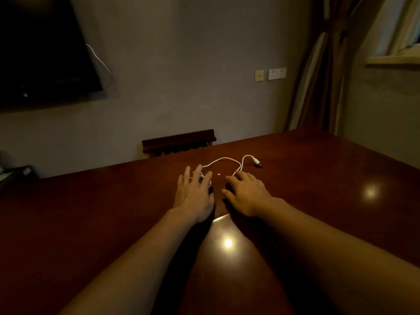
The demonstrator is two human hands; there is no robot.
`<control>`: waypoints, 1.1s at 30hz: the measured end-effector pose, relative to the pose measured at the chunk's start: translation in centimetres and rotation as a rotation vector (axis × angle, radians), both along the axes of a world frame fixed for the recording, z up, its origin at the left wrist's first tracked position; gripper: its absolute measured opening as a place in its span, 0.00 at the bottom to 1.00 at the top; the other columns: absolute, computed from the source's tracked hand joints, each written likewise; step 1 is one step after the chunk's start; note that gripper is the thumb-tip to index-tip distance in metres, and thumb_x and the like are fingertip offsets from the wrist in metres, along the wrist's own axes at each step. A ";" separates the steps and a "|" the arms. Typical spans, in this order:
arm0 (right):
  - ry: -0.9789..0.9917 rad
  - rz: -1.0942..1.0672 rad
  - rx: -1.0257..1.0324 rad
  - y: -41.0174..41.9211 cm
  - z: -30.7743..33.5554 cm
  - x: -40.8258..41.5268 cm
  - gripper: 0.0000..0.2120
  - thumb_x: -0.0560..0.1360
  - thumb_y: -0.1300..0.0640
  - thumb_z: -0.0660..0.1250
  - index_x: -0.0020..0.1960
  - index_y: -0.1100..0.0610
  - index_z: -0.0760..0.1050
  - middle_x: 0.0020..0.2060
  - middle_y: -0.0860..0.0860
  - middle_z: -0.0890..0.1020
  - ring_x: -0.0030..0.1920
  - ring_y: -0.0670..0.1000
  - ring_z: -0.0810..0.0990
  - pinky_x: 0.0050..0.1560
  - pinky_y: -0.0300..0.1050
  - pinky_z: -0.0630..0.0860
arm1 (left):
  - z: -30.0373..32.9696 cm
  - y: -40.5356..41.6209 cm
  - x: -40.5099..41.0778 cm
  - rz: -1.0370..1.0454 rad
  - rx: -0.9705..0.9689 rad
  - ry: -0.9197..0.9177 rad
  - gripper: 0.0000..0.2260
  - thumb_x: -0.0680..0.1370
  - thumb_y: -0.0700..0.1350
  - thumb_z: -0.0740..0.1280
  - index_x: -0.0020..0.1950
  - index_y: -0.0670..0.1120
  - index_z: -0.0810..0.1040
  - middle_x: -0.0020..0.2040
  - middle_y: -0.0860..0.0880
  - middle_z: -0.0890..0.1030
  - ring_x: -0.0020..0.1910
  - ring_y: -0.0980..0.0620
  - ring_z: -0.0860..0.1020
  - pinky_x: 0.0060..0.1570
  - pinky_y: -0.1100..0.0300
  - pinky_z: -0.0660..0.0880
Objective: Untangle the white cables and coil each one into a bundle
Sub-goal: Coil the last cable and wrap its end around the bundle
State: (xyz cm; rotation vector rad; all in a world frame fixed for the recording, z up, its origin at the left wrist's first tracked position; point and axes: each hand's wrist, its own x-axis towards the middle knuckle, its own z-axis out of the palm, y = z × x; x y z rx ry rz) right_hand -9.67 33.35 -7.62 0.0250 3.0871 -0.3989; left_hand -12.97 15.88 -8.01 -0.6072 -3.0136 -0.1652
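The white cable [223,159] lies in loose loops on the dark wooden counter [318,201], its plug at 2 o'clock. The left hand [195,194] reaches over its 9 o'clock end, fingers spread straight; the right hand [246,194] rests at 4 o'clock, fingers relaxed, gripping nothing.

Both hands are stretched out over a dark wood table [318,178], mid-frame. The left hand [195,194] has its fingers spread flat over one end of a white cable [223,159]; the right hand [246,194] lies palm-down, fingertips at the cable's other stretch. The cable loops away to a plug [258,163] right of centre. A TV [41,53] hangs upper left.
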 end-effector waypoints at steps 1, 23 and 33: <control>0.016 0.001 -0.002 -0.3 0.0 -0.1 0.29 0.84 0.37 0.55 0.82 0.47 0.59 0.82 0.55 0.59 0.81 0.63 0.57 0.79 0.64 0.59 | -0.1 0.0 -0.2 0.026 0.015 -0.022 0.31 0.86 0.57 0.58 0.86 0.54 0.49 0.87 0.48 0.45 0.85 0.41 0.42 0.83 0.41 0.44; 0.425 0.125 -0.146 -12.9 -1.1 2.6 0.18 0.80 0.49 0.67 0.70 0.41 0.74 0.68 0.42 0.75 0.71 0.50 0.65 0.69 0.51 0.63 | -1.7 -10.8 4.3 0.285 0.745 -0.017 0.18 0.71 0.54 0.80 0.50 0.67 0.73 0.56 0.58 0.78 0.60 0.51 0.75 0.57 0.50 0.79; 0.427 0.107 -0.574 -13.6 -1.6 0.9 0.07 0.80 0.52 0.72 0.56 0.44 0.77 0.49 0.42 0.82 0.50 0.42 0.81 0.50 0.45 0.83 | -1.6 -12.5 3.7 0.117 0.789 -0.007 0.24 0.75 0.45 0.78 0.59 0.63 0.68 0.60 0.61 0.73 0.58 0.59 0.75 0.49 0.65 0.74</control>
